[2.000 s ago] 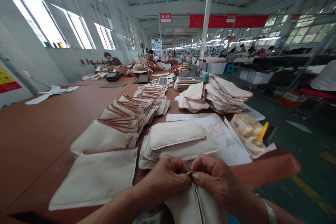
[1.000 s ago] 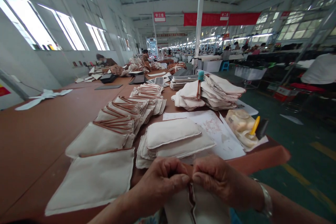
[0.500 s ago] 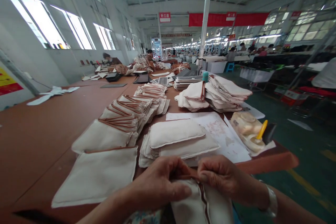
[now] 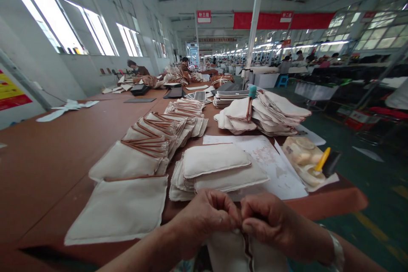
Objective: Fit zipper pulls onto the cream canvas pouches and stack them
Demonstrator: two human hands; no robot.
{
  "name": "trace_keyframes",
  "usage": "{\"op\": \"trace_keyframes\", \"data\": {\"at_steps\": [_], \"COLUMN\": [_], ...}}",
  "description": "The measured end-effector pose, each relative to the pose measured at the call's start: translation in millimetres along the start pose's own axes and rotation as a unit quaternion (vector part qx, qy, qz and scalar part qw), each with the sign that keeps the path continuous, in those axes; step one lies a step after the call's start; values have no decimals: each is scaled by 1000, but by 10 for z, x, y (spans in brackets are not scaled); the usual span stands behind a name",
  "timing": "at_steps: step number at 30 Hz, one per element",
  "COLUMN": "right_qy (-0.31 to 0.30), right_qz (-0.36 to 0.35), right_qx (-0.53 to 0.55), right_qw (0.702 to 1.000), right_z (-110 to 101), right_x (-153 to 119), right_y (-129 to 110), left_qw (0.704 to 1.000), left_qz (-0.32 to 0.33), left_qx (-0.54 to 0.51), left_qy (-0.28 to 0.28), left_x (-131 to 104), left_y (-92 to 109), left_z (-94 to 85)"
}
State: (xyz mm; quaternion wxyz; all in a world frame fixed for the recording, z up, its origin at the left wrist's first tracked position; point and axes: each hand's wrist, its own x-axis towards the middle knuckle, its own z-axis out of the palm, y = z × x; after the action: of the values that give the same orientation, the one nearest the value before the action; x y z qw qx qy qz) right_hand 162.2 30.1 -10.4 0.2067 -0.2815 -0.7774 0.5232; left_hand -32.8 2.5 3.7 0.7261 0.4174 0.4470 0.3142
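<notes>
Head view. Both bare hands are low in the foreground, close together, knuckles up. Left hand (image 4: pixel 210 214): thumb and curled fingers pinch the upper edge of a cream fabric piece (image 4: pixel 225 250). Right hand (image 4: pixel 274 221): same grip, thumb pressed against bent fingers, on that edge just beside the left. Exact fingertip contact is partly hidden. The piece hangs below the hands at the near side of the brown table (image 4: pixel 47 170), its lower end cut off by the frame; a wavy dark brown line runs down its middle. Silvery bracelet (image 4: pixel 338 250) on the right wrist.

Just beyond the hands, a low stack of cream pieces (image 4: pixel 216 159), partly over a white sheet (image 4: pixel 287 182). To its left, a long overlapping row of brown-edged pieces (image 4: pixel 124 162), one flat piece (image 4: pixel 119 206) at its near end. Farther back on the right, a taller pile (image 4: pixel 280 112). Near the table's right corner, a yellow handle (image 4: pixel 323 159) leans in a pale plastic container (image 4: pixel 301 153).
</notes>
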Motion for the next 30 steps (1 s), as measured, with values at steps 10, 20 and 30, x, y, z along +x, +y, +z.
{"op": "trace_keyframes", "data": {"at_steps": [10, 20, 30], "right_qy": [43, -122, -50], "right_qz": [45, -55, -5], "right_qx": [116, 67, -4], "right_qw": [991, 989, 999], "right_z": [-577, -288, -384], "right_x": [-342, 45, -198], "right_y": [164, -269, 349], "left_qw": [934, 881, 965], "left_qz": [32, 113, -59], "left_qx": [310, 426, 211], "left_qy": [-174, -171, -146], "left_x": [-167, -158, -179], "left_y": [214, 727, 401], "left_z": [-656, 28, -812]}}
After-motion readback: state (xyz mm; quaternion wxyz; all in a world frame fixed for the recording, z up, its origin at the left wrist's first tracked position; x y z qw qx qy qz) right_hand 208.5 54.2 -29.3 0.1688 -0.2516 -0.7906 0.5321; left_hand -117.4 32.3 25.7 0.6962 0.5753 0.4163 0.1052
